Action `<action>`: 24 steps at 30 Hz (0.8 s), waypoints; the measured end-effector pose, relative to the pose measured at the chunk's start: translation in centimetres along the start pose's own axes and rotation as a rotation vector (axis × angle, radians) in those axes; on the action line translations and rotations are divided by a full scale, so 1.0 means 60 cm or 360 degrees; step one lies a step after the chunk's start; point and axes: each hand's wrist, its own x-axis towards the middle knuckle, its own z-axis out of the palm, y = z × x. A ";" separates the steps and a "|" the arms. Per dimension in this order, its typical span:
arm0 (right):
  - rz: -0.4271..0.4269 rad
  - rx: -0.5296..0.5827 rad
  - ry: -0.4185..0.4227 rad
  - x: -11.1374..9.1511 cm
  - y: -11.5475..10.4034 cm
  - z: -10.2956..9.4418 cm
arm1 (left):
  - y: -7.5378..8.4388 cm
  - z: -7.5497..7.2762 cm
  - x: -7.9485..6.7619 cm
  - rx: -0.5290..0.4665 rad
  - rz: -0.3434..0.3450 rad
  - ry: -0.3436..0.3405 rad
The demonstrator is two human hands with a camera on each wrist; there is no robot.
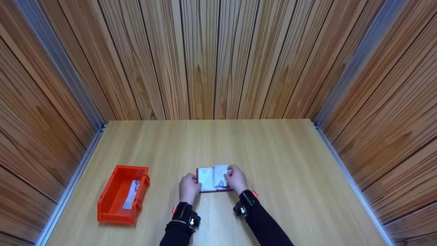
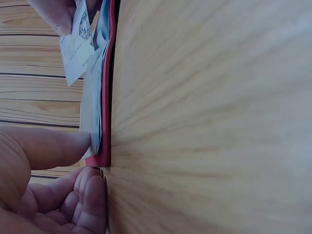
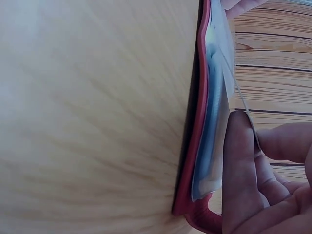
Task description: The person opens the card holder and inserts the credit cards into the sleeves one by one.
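Observation:
A red-covered card holder [image 1: 205,179] lies spread on the table, its clear sleeves visible edge-on in both wrist views. My left hand [image 1: 189,188] holds its left edge, thumb on the sleeves and the other fingers curled by the cover [image 2: 108,87]. Between thumb and fingers, my right hand [image 1: 237,179] pinches a white printed card [image 1: 221,176] over the right half of the holder. In the left wrist view the card [image 2: 78,48] shows small print and a grey picture, tilted above the sleeves. Whether its far edge is inside a sleeve, I cannot tell.
To the left stands an orange bin [image 1: 117,191] with a white card or slip [image 1: 131,194] inside it. Wood-patterned walls [image 1: 201,61] with metal corner strips enclose the table [image 1: 273,147] at the back and both sides.

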 end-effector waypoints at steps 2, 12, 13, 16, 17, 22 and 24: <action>0.0008 0.0011 -0.0018 0.000 -0.002 0.000 | 0.000 -0.001 0.000 -0.0007 -0.0011 -0.0012; 0.0084 -0.0040 -0.0148 0.001 -0.006 0.005 | -0.005 0.000 0.002 0.0017 0.0059 0.0024; 0.0088 -0.0050 -0.0153 0.002 -0.007 0.006 | -0.005 0.000 0.002 0.0018 0.0054 0.0018; 0.0100 -0.0065 -0.0166 0.004 -0.009 0.008 | -0.006 0.001 0.002 0.0021 0.0041 0.0015; 0.0103 -0.0071 -0.0170 0.004 -0.010 0.009 | -0.006 0.001 0.002 0.0023 0.0041 0.0018; 0.0084 -0.0112 -0.0174 0.005 -0.015 0.011 | -0.006 0.001 0.001 0.0024 0.0068 0.0039; 0.0069 -0.0130 -0.0171 0.005 -0.016 0.011 | -0.007 0.001 0.001 0.0023 0.0073 0.0036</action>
